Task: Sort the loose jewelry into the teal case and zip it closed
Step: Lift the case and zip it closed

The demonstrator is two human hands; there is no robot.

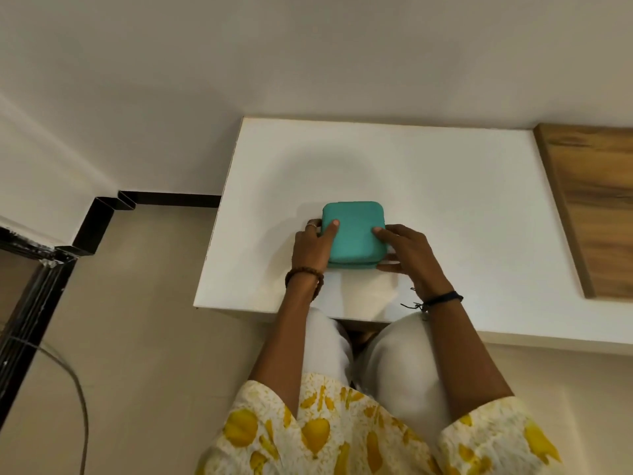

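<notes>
Teal case (354, 234) matt, soft-look skin w/ fine texture, white table (428, 186) smooth w/ slight sheen, wood-grain panel (596, 207) at right, matt, brown bead bracelet (303, 274) on left wrist, dark cord band (442, 298) on right, printed cloth sleeves

The person wears a short-sleeved top (342, 437) of cream fabric printed with large yellow blotches and finer yellow speckling; its loose sleeves end above the elbows, leaving both forearms bare. Below the top are plain white trousers (397, 365), smooth and unpatterned over both knees. On the left wrist sits a bracelet of small round brown beads (303, 273), wound around more than once. A thin silver-coloured ring (311, 224) circles one finger of the left hand (313, 246). The right wrist carries a narrow dark band (442, 298) with thin dark thread ends trailing loose from it beside the right hand (406, 250).
</notes>
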